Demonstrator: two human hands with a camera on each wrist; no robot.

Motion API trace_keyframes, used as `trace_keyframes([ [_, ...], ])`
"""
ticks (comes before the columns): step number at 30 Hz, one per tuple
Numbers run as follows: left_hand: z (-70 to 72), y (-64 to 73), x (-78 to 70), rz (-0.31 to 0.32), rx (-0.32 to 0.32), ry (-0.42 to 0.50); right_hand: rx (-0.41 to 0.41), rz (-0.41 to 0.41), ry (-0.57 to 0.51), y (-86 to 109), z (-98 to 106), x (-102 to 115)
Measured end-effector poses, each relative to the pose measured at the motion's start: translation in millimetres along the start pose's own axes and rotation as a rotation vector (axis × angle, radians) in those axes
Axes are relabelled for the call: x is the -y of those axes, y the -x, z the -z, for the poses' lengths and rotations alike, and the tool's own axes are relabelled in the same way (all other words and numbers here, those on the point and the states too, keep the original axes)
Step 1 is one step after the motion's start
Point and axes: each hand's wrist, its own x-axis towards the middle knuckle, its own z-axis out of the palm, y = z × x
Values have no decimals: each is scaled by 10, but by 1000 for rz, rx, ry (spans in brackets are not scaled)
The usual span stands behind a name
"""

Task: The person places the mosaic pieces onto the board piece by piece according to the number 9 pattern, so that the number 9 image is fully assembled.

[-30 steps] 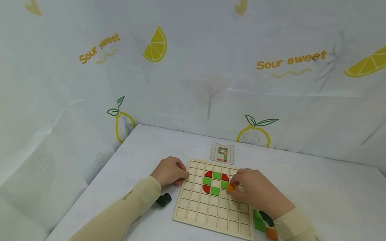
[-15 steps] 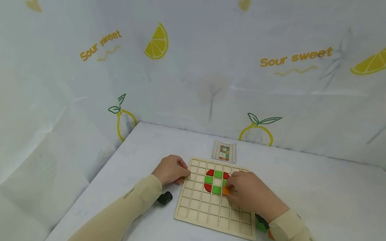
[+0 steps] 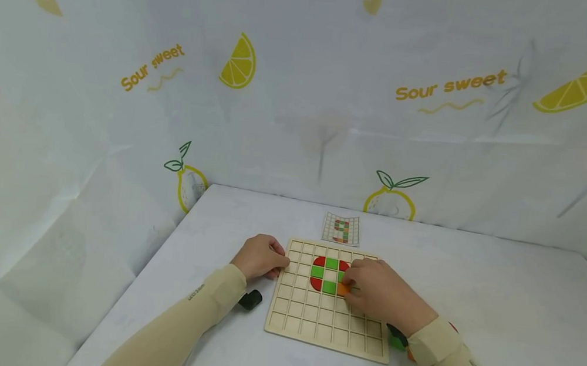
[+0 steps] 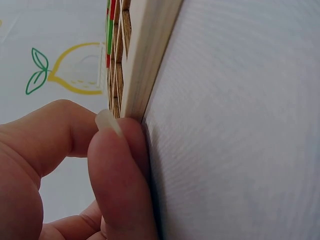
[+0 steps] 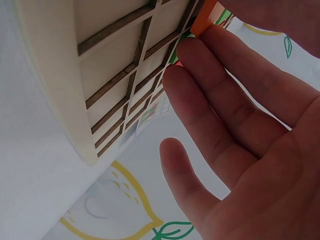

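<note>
A pale wooden grid board [image 3: 312, 320] lies on the white table. My left hand [image 3: 260, 256] holds its left edge between thumb and finger, seen close up in the left wrist view at the board's side [image 4: 150, 65]. Over the upper right of the grid, my right hand [image 3: 389, 289] pinches an orange tile [image 3: 343, 290] at a cell. In the right wrist view the orange tile [image 5: 202, 17] shows at the fingertips, the other fingers spread. Red quarter-round tiles [image 3: 316, 283] and green square tiles [image 3: 331, 264] form a ring beside it, partly hidden by the right hand.
Behind the board lies a small printed card [image 3: 341, 229] with a coloured grid pattern. Loose green [image 3: 397, 342] and orange [image 3: 411, 355] tiles lie right of the board, mostly under the right wrist. A lemon-print cloth [image 3: 277, 128] stands behind the table.
My right hand has moved the orange tile slightly left and down into line with the ring's lower right corner, then stayed there. The left hand keeps its place at the board's edge.
</note>
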Motion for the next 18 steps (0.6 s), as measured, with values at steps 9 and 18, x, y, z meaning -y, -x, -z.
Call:
trace_keyframes([
  [9,-1,-10,8,-6,-3,-3,-15,7,-1,2,-7,-3],
  [18,0,-15,18,-13,1,2,-14,-1,-4,-5,-1,7],
])
